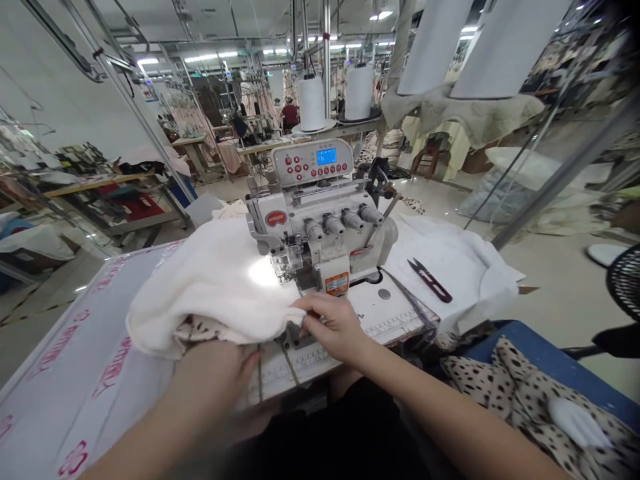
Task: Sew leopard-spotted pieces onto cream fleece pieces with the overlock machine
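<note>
A white overlock sewing machine (315,213) stands on the table, with its blue display lit and several thread tensioner knobs across its front. A soft white fleece fabric (215,287), with a spotted print showing along its lower fold, lies bunched to the left of the presser foot (285,277). My left hand (215,380) grips the fabric's near edge. My right hand (330,323) pinches the same fabric close to the needle area. Black-handled thread snips (430,280) rest on a white cloth (450,267) right of the machine.
The table (85,373) extends left under a printed plastic sheet. A blue bin (545,353) holding spotted fabric sits at lower right. Large white thread cones (311,103) stand behind the machine. A person in a red top (289,113) works farther back among other sewing stations.
</note>
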The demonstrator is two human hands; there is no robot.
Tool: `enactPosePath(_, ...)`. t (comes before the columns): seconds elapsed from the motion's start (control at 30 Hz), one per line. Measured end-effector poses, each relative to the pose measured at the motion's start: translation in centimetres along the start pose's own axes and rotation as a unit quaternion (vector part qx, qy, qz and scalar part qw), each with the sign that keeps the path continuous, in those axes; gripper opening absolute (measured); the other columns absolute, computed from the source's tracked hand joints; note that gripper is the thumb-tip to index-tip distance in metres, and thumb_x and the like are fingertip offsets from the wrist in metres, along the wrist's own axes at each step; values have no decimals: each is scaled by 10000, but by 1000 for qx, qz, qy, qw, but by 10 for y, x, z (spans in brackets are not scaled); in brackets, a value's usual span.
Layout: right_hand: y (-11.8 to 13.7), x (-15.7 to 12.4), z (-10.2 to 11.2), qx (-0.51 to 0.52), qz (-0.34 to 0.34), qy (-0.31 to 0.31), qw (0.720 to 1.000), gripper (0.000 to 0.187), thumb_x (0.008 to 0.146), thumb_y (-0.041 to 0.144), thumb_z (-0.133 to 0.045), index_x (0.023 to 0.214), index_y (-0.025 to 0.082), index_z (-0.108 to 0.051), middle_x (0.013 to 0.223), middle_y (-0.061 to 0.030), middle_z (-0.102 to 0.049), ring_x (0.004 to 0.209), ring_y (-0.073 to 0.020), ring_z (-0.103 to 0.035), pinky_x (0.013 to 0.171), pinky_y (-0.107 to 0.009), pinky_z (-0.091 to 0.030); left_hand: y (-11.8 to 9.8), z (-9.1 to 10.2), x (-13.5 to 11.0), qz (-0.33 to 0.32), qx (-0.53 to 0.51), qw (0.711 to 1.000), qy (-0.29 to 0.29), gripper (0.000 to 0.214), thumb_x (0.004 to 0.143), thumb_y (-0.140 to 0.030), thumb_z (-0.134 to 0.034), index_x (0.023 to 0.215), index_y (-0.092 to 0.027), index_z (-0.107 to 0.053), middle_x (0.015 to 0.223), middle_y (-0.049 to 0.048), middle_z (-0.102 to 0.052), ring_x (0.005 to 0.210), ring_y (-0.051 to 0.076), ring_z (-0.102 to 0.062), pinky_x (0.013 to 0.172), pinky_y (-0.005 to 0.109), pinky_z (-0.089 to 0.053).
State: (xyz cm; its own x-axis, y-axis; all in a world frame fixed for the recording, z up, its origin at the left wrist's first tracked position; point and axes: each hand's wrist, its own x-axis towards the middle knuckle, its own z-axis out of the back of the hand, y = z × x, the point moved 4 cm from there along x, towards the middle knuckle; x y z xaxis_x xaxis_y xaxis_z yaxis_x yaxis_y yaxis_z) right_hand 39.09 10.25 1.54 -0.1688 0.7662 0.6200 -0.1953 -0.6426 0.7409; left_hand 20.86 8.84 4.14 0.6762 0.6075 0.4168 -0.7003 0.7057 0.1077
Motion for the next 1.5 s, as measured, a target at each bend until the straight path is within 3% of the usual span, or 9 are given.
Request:
enactPosePath(0.1,2,-3,1,-46,40,-17,998,232,777,75,-472,924,166,-628,823,-34,-676,637,-103,-614,600,-196,-492,-35,20,3,-5,-28,999,-33,214,813,-270,-525,622,-176,-499,523,0,-507,467,143,-496,438,264,-354)
enactPosePath(0.17,5,-3,1,-68,61,-21,996,217,809,101,-464,949,165,-616,839,-39,-684,655,-108,-624,616,-201,-495,-43,24,12,-24,-32,992,-124,116,786,-231,-572,859,-144,-550,790,81,-600,750,207,-571,654,342,-447)
enactPosePath(0.23,7,-3,1,-87,78,-17,993,205,834,122,-451,965,167,-602,837,-40,-686,670,-113,-631,630,-208,-499,-39,15,23,-43,-19,985,-163,332,766,-174,-592,1077,-121,-491,1000,138,-576,931,249,-529,786,406,-429)
enactPosePath(0.43,13,-9,5,-104,104,-41,988,201,853,180,-481,1049,175,-526,951,-80,-652,858,-146,-623,723,-252,-521,-13,-14,33,-79,-75,985,-134,245,789,-56,-480,1016,-146,-497,890,84,-580,803,182,-499,709,335,-430)
enactPosePath(0.77,14,-12,1,-204,159,-58,964,153,839,133,-457,895,180,-592,1043,-101,-597,730,-111,-594,670,-238,-516,-13,-12,31,-90,-65,985,-131,219,771,-63,-497,981,-125,-496,880,97,-574,815,188,-489,704,332,-423)
enactPosePath(1.03,17,-19,4,-135,162,-76,975,159,825,99,-449,874,181,-576,1074,-113,-617,914,-155,-612,746,-277,-534,-10,-12,31,-161,9,977,-143,316,805,-172,-523,1113,-128,-468,871,100,-597,761,188,-523,666,325,-428)
enactPosePath(1.17,16,-22,3,-121,173,-94,973,152,811,81,-469,850,186,-572,1077,-107,-605,825,-136,-619,741,-283,-537,-11,-9,30,-176,4,973,-147,330,794,-96,-517,1119,-134,-479,832,80,-609,735,174,-520,634,308,-413)
enactPosePath(1.4,11,-19,0,-120,125,-84,981,339,784,154,-570,1111,166,-479,1144,-146,-530,837,-148,-593,696,-276,-544,-8,-8,27,-155,-51,975,-150,303,794,-77,-497,1088,-149,-492,845,82,-614,763,170,-525,649,314,-417)
enactPosePath(1.5,16,-14,-1,-157,158,-75,972,221,814,107,-499,1023,164,-543,1078,-124,-576,933,-163,-583,778,-288,-527,-8,-8,28,-152,-72,975,-145,306,777,-57,-509,1074,-134,-492,861,93,-609,780,177,-515,665,325,-423)
